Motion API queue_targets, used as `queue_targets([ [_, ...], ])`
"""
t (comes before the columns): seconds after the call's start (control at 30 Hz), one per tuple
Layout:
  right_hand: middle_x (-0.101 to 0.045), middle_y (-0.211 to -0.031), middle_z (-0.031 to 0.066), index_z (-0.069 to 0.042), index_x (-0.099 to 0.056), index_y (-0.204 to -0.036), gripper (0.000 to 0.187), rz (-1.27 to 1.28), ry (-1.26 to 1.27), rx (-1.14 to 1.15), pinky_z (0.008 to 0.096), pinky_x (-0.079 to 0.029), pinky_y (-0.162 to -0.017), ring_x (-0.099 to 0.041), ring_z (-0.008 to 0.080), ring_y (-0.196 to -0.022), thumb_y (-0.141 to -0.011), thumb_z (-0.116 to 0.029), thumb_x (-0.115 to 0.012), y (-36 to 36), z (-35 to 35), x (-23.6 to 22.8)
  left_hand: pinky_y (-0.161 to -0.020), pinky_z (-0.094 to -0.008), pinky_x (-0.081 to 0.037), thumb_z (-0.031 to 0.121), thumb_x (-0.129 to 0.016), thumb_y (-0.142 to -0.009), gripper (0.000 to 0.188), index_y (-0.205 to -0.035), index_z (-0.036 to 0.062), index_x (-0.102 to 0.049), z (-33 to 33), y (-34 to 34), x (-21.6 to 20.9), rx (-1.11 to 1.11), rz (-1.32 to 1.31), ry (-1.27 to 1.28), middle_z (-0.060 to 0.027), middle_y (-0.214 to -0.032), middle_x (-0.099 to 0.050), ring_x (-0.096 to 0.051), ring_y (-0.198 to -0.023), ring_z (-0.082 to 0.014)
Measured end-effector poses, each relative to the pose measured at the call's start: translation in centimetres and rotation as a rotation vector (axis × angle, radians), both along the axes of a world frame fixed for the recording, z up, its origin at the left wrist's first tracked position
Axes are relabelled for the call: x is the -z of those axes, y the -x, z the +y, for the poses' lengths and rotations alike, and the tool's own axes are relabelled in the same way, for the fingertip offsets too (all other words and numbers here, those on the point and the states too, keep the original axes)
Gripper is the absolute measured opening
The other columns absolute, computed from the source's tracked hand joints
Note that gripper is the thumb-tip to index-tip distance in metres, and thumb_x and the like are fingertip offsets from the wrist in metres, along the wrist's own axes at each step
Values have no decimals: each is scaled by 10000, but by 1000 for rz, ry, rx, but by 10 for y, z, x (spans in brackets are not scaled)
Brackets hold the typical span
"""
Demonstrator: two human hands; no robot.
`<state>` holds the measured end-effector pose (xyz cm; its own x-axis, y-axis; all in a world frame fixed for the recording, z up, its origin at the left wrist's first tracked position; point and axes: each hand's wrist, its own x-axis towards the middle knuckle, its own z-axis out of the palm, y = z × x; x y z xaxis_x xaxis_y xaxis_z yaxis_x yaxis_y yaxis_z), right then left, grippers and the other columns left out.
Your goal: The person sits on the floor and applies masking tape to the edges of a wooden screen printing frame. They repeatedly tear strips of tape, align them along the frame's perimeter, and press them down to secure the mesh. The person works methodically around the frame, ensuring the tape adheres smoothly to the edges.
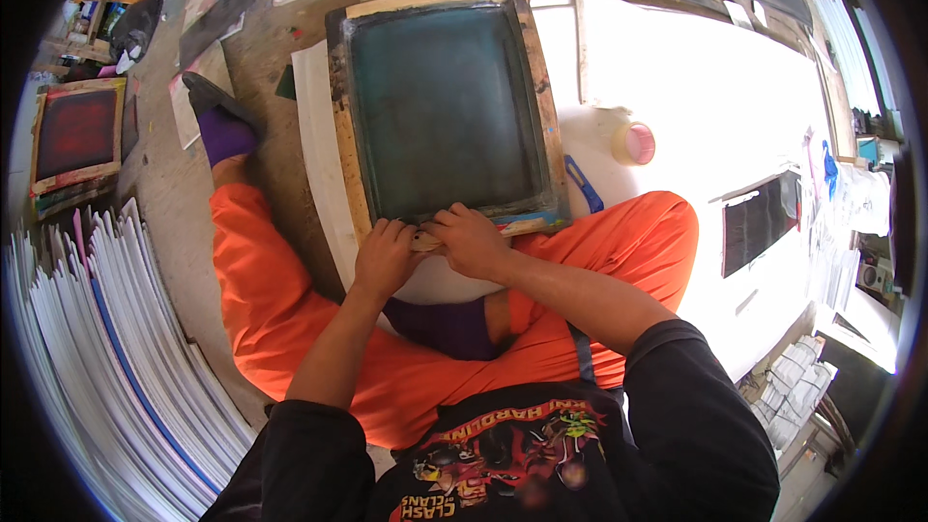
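A wooden silk-screen frame (541, 87) with a dark blue-green mesh (435, 106) lies in front of me on white sheets. My left hand (387, 256) curls its fingers over the near rail of the frame. Close beside it, my right hand (467, 244) grips the same rail, with the knuckles up. Both thumbs and the underside of the rail are hidden. Right of the frame, a blue utility knife (584, 185) and a roll of tape (635, 144) rest on the white board (667, 193).
My legs in orange trousers (280, 300) fold around the frame's near end. Stacked white sheets (145, 329) stand at the left. A second frame with red mesh (79, 130) leans at the far left. A dark rectangular panel (762, 224) lies on the right.
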<state>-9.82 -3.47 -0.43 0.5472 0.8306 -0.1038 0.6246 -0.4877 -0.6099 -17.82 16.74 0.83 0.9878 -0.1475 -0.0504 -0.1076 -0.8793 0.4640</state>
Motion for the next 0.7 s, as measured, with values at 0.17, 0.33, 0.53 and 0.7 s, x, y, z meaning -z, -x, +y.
queue_targets([
  [0.17, -699, -1123, 134, -38, -748, -1136, 360, 143, 123, 62, 505, -534, -968, -633, 383, -1119, -1012, -354, -627, -32, -21, -23, -907, -436, -531, 271, -910, -731, 503, -1126, 44, -698, 0, -7, -5, 9, 59, -4, -131, -1079, -665, -615, -1019, -344],
  [0.33, -734, -1019, 259, 24, -768, -985, 585, 349, 530, 116, 556, -528, -959, -687, 465, -1048, -1081, -465, -462, -92, -55, -38, -913, -459, -524, 304, -904, -731, 536, -1148, 53, -678, -6, -25, -18, 37, 227, -73, -133, -1105, -649, -613, -1052, -349],
  [0.53, -745, -1005, 250, 26, -775, -973, 484, 237, 455, -37, 565, -547, -923, -706, 444, -1052, -1039, -374, -511, -128, -86, -54, -897, -460, -534, 332, -856, -780, 517, -1195, 77, -683, -51, -34, -12, 129, 123, -105, -101, -1120, -650, -628, -1082, -309],
  [0.7, -751, -1026, 150, -41, -785, -1024, 299, 1, 412, -130, 483, -546, -931, -694, 344, -1075, -926, -277, -630, -81, -108, -55, -875, -446, -534, 208, -835, -777, 552, -1295, 96, -682, -115, -45, 17, 151, -44, -18, -76, -1154, -643, -617, -1083, -302],
])
